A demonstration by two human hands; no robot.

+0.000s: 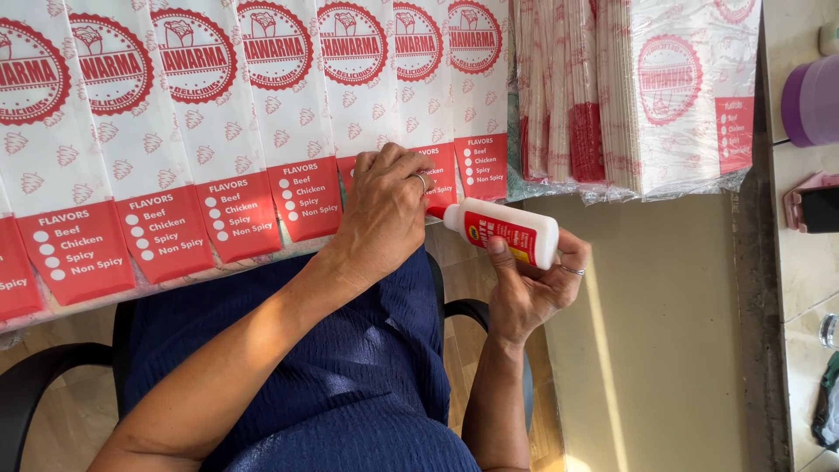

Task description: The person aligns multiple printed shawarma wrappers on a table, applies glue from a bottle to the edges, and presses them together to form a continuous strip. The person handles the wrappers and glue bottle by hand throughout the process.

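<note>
My right hand (533,293) grips the glue bottle (505,231) (nozzle leftward) beside my left hand (384,214), fingers pressed flat on a paper sleeve (441,105).

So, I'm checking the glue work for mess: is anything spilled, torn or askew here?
Nothing stands out. The paper bags lie in an even overlapping row, the left hand presses one down, and the right hand holds the glue bottle with its tip at the bag's edge. No spilled glue shows.

left hand (384,210) presses flat on a row of overlapping red-and-white paper bags (218,131). right hand (533,284) grips a white glue bottle (507,231), its red nozzle touching a bag's edge. wrapped bag stacks (647,96) sit beside.
</note>
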